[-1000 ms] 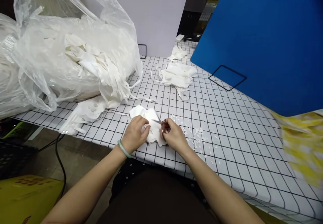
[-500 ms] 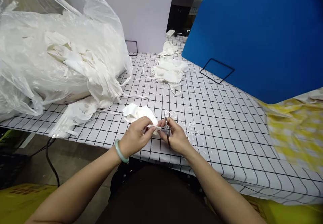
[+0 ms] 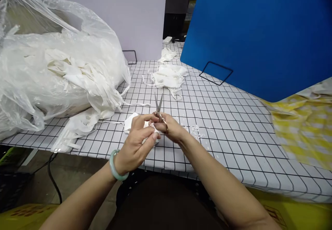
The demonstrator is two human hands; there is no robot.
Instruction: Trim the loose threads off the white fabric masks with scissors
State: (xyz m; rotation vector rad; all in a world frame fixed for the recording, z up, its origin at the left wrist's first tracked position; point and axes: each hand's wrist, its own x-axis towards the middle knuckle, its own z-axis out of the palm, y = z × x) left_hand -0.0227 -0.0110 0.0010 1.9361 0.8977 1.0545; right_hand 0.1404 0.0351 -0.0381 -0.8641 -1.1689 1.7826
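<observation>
Scissors in right hand, blades now parted (pointing away)

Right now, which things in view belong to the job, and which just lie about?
Job, seemingly:
silver-bladed metal scissors, right hand
white cloth piece, left hand
tiny white clippings
clear plastic bag of white cloth

Lying about, seemingly:
yellow-white checked cloth
small white oblong box
</observation>
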